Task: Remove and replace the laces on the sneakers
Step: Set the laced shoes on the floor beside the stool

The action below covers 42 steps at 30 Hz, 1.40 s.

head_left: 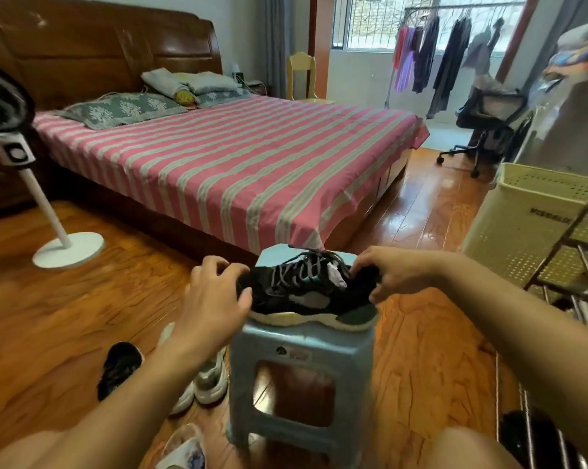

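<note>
I steady a black sneaker (311,292) on a blue stool (302,353): my left hand (214,299) clasps its toe, my right hand (391,272) grips its heel, laces (302,270) facing up for unthreading.

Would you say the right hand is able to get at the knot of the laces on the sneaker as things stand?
Probably yes. The right hand already rests at the sneaker's collar on the stool, right beside the loose laces, with nothing lying between; the left hand steadies the toe.
</note>
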### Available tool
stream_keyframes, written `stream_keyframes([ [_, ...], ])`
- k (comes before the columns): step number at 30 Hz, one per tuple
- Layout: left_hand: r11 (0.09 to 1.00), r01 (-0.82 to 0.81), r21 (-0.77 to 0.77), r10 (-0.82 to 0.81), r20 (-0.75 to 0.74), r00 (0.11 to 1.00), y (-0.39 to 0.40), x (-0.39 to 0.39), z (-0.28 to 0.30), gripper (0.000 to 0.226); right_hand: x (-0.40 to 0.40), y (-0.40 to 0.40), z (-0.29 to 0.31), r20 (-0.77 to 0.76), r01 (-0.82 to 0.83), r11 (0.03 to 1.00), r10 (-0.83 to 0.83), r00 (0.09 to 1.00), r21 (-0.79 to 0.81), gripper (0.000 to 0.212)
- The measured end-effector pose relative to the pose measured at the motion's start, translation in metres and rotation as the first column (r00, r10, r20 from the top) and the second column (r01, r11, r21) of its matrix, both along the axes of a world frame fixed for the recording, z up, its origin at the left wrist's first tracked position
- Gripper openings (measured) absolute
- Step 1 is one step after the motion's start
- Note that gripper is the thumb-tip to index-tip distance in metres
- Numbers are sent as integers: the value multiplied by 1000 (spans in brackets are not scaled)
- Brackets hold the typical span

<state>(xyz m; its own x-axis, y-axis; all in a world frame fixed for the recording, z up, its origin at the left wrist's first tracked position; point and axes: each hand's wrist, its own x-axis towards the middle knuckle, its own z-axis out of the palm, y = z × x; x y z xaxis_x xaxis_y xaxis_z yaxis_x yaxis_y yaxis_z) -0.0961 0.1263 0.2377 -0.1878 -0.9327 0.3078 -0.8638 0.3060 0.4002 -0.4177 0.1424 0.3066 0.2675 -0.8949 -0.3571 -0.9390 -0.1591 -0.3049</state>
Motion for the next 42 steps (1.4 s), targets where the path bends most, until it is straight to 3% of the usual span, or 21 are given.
stream_keyframes([
  [3, 920, 326, 217, -272, -247, 930, 54, -22, 10, 50, 18, 23, -14, 76, 14, 999, -16, 997, 30, 28],
  [6, 849, 414, 329, -305, -336, 891, 86, -33, 11, 89, 69, 38, -26, 218, -20, 971, 74, 973, -237, 18],
  [8, 912, 272, 308, -173, -313, 934, 86, -11, 15, 87, 121, 38, -33, 305, -10, 908, 150, 941, -418, 23],
  [10, 952, 92, 291, -18, -247, 969, 77, 36, 25, 61, 181, 31, -43, 409, 22, 893, 183, 894, -449, 28],
  [12, 926, -45, 375, 98, -125, 987, 63, 99, 32, 44, 249, 16, -56, 417, -34, 898, 237, 877, -439, 33],
  [15, 795, -276, 540, 280, 78, 957, 41, 215, 8, 40, 345, -16, -84, 638, -100, 984, 174, 750, -150, 29],
  [16, 748, -342, 569, 327, 133, 936, 36, 257, -8, 42, 370, -30, -102, 651, -106, 993, 119, 749, -59, 30],
  [20, 621, -488, 613, 393, 296, 871, 24, 391, -100, 53, 437, -81, -227, 246, -154, 978, 117, 962, 138, 41],
  [22, 570, -516, 639, 470, 262, 843, 23, 429, -152, 54, 464, -94, -293, 98, -189, 946, 169, 981, 264, 53],
  [26, 532, -516, 672, 561, 178, 809, 18, 456, -252, 37, 528, -125, -392, -25, -156, 915, 178, 984, 373, 81],
  [30, 532, -504, 681, 586, 134, 799, 11, 457, -302, 38, 558, -138, -446, -99, -121, 920, 169, 981, 373, 63],
  [33, 563, -556, 611, 612, 144, 778, 0, 447, -296, 39, 556, -145, -428, 42, -107, 970, 100, 994, 219, 46],
  [36, 638, -568, 520, 641, 50, 766, -28, 424, -247, 32, 527, -154, -360, 224, -38, 994, 14, 975, 104, 25],
  [39, 766, -510, 391, 563, -27, 826, -71, 385, -163, 30, 464, -150, -257, 331, 42, 995, -9, 944, -95, 21],
  [42, 896, -327, 300, 364, -76, 928, -108, 305, -58, 36, 375, -123, -126, 390, 218, 930, -92, 916, -294, 22],
])
